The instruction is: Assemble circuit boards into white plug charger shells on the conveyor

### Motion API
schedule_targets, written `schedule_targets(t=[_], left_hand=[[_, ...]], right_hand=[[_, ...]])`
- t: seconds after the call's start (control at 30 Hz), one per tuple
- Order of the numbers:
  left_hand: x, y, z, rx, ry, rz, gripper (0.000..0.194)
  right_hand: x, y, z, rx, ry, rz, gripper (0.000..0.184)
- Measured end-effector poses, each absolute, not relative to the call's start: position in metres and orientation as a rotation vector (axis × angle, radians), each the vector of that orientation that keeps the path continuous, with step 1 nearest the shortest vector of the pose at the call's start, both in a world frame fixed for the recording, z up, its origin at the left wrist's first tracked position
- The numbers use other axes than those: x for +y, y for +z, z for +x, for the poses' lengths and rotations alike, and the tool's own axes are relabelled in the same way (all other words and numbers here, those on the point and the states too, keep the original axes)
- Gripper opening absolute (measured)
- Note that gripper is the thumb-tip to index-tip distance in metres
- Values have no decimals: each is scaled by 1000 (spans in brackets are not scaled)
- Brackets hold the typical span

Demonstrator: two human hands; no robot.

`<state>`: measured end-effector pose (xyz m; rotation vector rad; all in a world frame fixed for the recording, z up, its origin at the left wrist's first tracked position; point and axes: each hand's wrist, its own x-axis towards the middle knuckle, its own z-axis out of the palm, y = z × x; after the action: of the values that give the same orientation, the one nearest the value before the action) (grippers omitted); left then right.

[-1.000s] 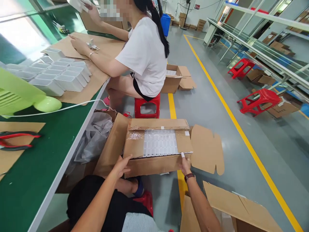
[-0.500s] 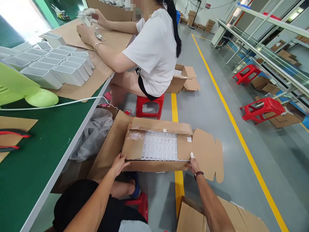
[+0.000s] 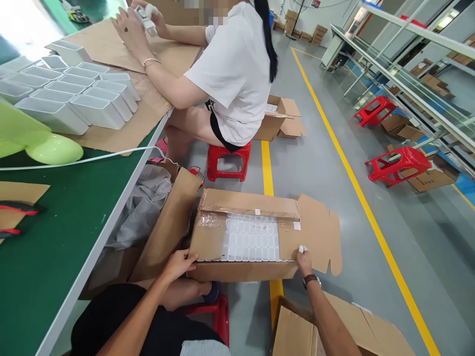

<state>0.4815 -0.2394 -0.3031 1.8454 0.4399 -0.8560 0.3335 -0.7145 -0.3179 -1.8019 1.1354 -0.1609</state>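
An open cardboard box rests on the floor in front of me, its flaps folded out. Inside lies a clear plastic tray of several white parts. My left hand grips the box's near left corner, fingers curled over the edge. My right hand holds the near right corner, a taped fingertip on the rim and a watch on the wrist.
A green workbench runs along my left with white plastic housings, a green fan base and red-handled pliers. A co-worker in a white shirt sits on a red stool. Another open box is at my right.
The view has shifted and the box now sits slightly lower and nearer. Both hands stay on its near corners. The co-worker has raised both hands with a white part.
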Motion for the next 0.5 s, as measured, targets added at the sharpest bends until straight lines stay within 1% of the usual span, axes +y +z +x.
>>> schedule_targets(t=[0.07,0.13,0.17,0.27,0.3,0.37,0.43,0.5], left_hand=[[-239,-302,478,397,-894,1948,37],[-245,-299,477,391,-842,2075,42],[-251,-297,476,397,-790,2128,48],[-281,-287,469,297,-604,2310,83],[-293,-284,466,201,-561,2402,91],[-314,-283,460,49,-579,2556,103],[-329,-287,457,-9,-672,2657,114],[-337,-295,454,-7,-725,2723,123]], right_hand=[[-719,-306,363,1015,-173,-1991,23],[-705,-303,395,836,-149,-2156,27],[-693,-304,411,737,-129,-2223,29],[-659,-308,456,512,-126,-2385,36],[-653,-309,471,462,-140,-2430,40],[-650,-307,501,392,-163,-2507,49],[-654,-306,531,358,-163,-2567,60],[-657,-308,557,357,-137,-2613,63]])
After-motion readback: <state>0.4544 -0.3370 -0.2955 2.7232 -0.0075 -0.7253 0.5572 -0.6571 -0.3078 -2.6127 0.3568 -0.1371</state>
